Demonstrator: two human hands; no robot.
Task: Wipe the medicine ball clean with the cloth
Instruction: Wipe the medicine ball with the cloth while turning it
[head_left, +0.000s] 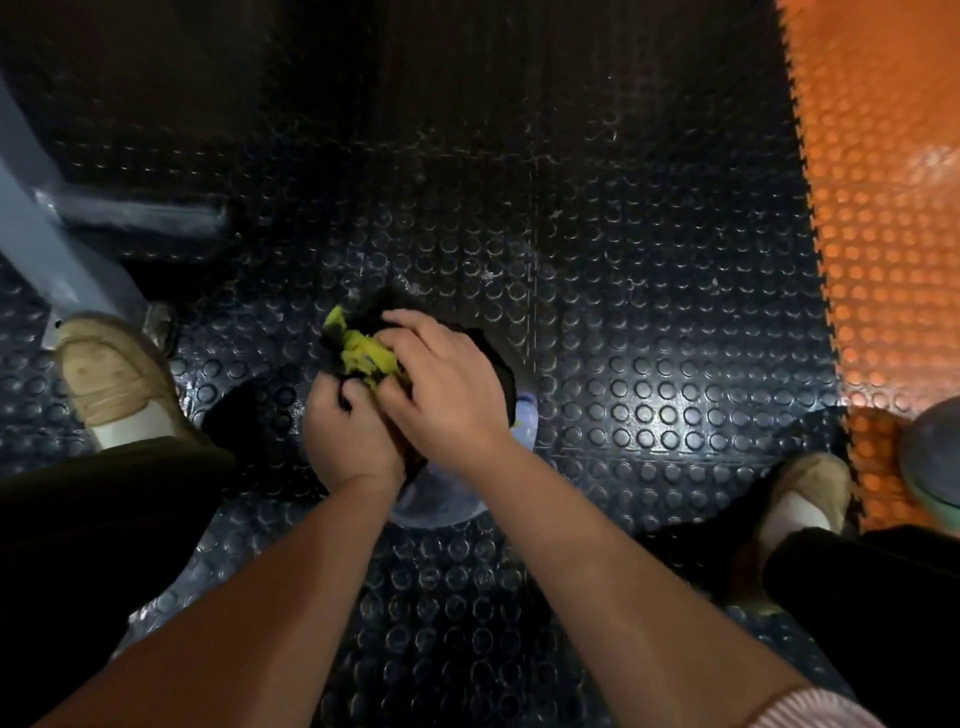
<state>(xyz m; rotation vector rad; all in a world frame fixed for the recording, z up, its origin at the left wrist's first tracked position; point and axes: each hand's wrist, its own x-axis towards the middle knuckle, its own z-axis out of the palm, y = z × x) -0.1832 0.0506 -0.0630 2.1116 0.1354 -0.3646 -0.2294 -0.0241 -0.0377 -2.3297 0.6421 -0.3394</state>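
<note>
**Medicine ball on floor, cloth held on its top by both hands**

The medicine ball (441, 501), pale grey, is found on the black studded floor (649, 364), between the person's two feet. Only its near lower curve and a sliver at its right side are seen. The rest is covered by the cloth and the hands.

The cloth (363, 356), black with a yellow-green part, is bunched on top of the ball and draped down its far and right sides. It is gripped by the left hand (348, 441), whose fingers (327, 400) are curled into the dark fabric at the near left. The right hand (447, 395) is laid over the bunch from the right and overlaps the left hand. Its fingers (415, 322) are bent and held close together, closed on the yellow-green folds. The position of either thumb cannot be told.

A tan shoe (114, 379) is noted to the left of the ball and a second shoe (810, 488) to the right, both well apart from it. A grey metal frame (31, 223) stands at the far left. An orange studded mat (883, 208) is joined to the black floor along a toothed seam. A second grey ball (935, 457) is cut off by the right edge. A striped sleeve (815, 706) is seen on the right arm.
</note>
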